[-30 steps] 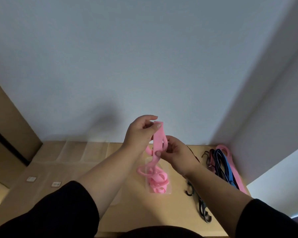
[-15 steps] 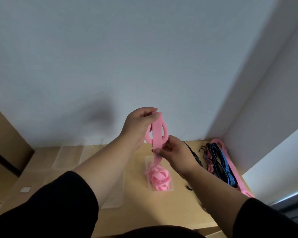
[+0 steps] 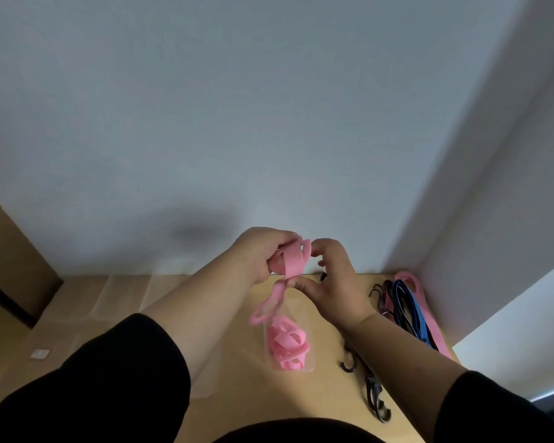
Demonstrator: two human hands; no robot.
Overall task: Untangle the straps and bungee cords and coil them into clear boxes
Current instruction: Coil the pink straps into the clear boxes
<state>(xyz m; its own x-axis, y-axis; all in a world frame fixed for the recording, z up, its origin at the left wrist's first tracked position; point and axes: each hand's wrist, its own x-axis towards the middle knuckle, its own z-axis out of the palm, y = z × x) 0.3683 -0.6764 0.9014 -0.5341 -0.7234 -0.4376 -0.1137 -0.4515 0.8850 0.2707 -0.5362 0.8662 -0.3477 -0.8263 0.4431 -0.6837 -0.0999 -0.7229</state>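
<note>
A pink flat strap is held up above the table. My left hand grips its upper end, wound in a loop round the fingers. My right hand pinches the strap just below that loop with thumb and fingertips. The rest of the strap hangs down into a small clear box, where it lies in a loose pink pile. A bundle of blue, red and black bungee cords lies with another pink strap along the table's right edge.
A black bungee cord with hooks lies near the front right of the wooden table. More clear boxes stand at the back left against the wall. A clear lid or box lies under my left forearm.
The straight length of strap held up before is now wound into a loop round my left fingers. My right hand has moved up close beside it. More strap has lifted out of the box.
</note>
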